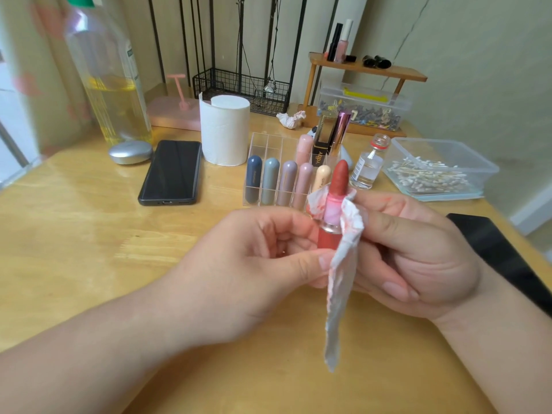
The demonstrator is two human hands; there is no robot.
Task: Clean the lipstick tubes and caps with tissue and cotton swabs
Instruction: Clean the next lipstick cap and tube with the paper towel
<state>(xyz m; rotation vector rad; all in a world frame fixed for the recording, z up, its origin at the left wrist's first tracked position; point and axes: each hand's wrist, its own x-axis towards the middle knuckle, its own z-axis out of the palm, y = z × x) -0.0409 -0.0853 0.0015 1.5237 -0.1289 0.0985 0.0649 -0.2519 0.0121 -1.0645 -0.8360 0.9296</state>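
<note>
Place: a home vanity table (74, 249), wooden.
Evidence: clear lipstick organizer (265, 144); behind it, a shelf (370, 68) with nail polish (342, 46); left of it, a phone (171, 171) and tissue roll (224, 132).

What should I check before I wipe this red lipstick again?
1. Left hand pinches the lipstick by its base: ok.
2. Right hand holds the tissue around the tube's neck: ok.
3. Tissue clean where it wipes: not ok, red smears at the top.
4. Neck wiped clean all round: cannot tell, tissue hides part of it.
5. Cotton swabs close by in their box: ok.
6. Fresh tissue roll on the table: ok.
</note>
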